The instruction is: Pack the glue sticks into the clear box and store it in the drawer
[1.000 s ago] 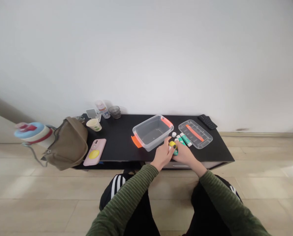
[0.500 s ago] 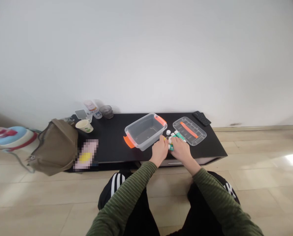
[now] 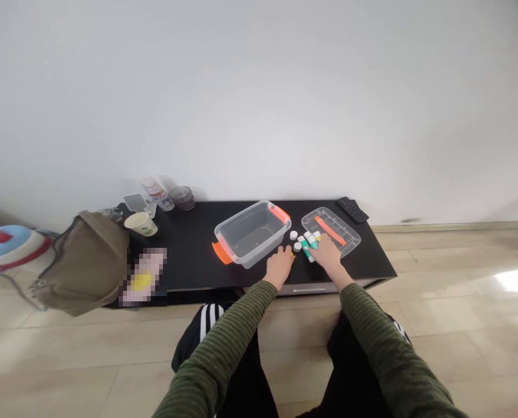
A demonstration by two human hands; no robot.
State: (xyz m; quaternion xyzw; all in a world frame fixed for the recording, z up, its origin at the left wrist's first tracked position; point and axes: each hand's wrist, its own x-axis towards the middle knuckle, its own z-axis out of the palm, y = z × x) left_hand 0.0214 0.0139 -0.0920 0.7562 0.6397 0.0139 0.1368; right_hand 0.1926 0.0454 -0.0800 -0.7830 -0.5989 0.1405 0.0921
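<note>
My left hand point(image 3: 279, 266) rests on the black cabinet top with its fingers curled, and a bit of something small and yellow point(image 3: 292, 253) shows at the fingertips. Over a cluster of green-and-white tubes point(image 3: 305, 248) lies my right hand point(image 3: 327, 252), its fingers bent around the right side of the cluster. A yellow part shows beside those fingers, partly hidden. Two round white caps point(image 3: 293, 235) sit between my hands. Just left of them stands a clear plastic box point(image 3: 246, 255) with orange latches, uncovered. Its clear lid point(image 3: 351, 235) with an orange handle lies behind my right hand.
A black remote-like pad point(image 3: 352, 210) lies at the back right of the cabinet point(image 3: 189, 255). Toward the left are a paper cup point(image 3: 140, 224), a glass point(image 3: 183, 198), a spray can point(image 3: 158, 194), a brown bag point(image 3: 87, 261) and a blurred pink item point(image 3: 148, 273).
My right hand has moved right, away from my left hand, and the tubes now lie side by side under it. The second white cap has come into plain view. The camera has shifted slightly.
</note>
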